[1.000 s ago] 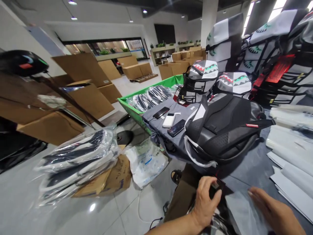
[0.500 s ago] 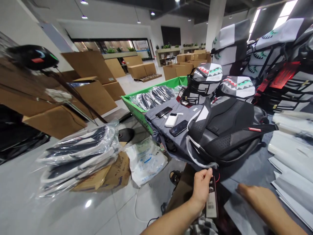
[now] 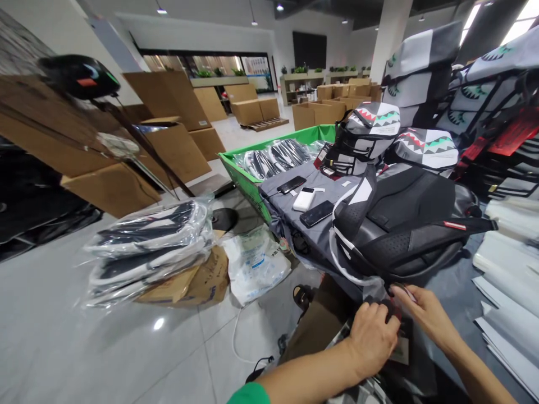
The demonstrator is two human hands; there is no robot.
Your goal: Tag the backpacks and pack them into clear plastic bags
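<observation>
A black backpack [image 3: 415, 207] lies on the grey-covered table, its padded back and straps facing up. My left hand [image 3: 374, 336] is closed just below its near edge, by the end of a pale strap [image 3: 343, 269] and a bit of clear plastic [image 3: 374, 289]. My fingers hide what it holds. Close beside it, my right hand [image 3: 425, 314] pinches something small and dark that I cannot make out. A hang tag [image 3: 400, 350] shows below the hands, partly covered.
Two phones and a white power bank [image 3: 304, 199] lie left of the backpack. Shark-mouth backpacks [image 3: 374, 126] stand behind it. White sheets [image 3: 505, 280] are stacked at right. A green bin [image 3: 244, 182] holds wrapped bags. Plastic-wrapped bags [image 3: 151, 247] rest on a carton on the floor.
My right hand has come left from over the table to meet my left hand at the backpack's near edge. The left hand has turned and moved right; the hang tag is now more covered.
</observation>
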